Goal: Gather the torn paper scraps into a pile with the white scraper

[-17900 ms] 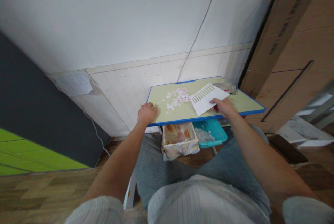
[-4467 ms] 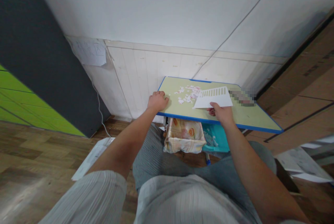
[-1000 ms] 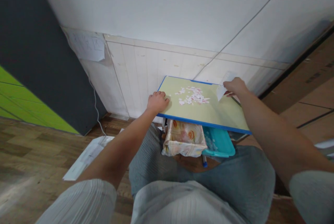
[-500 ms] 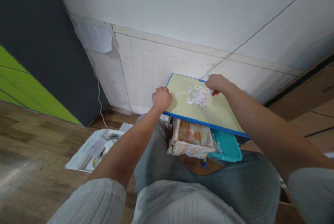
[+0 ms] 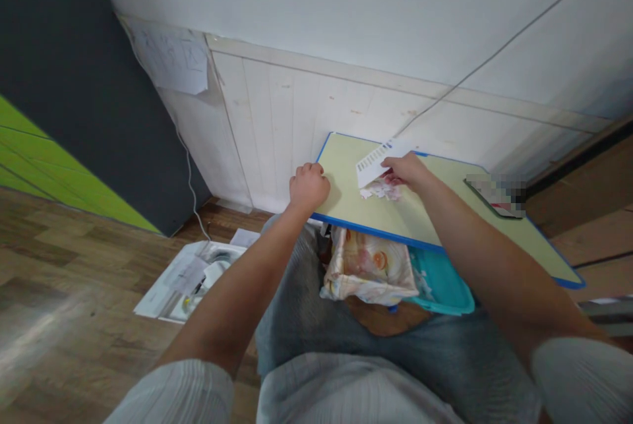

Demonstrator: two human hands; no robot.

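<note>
Head view: the card (image 5: 374, 167) is pinched by the right hand (image 5: 403, 170); scraps (image 5: 383, 191), seemingly part-gathered, are left on the surface (image 5: 356, 210); the left hand's (image 5: 309, 185) grip cannot be told.

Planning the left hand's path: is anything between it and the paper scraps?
Nothing visible: only tabletop between the left hand and the paper scraps. The right hand holds a slotted card along their far side.

The slotted sheet (image 5: 372, 171) and scraps (image 5: 388, 190) look like matt paper, the desk (image 5: 356, 210) smooth, the turquoise tray (image 5: 451, 284) plastic, the floor (image 5: 54, 239) wood-grained and faintly glossy.
</note>
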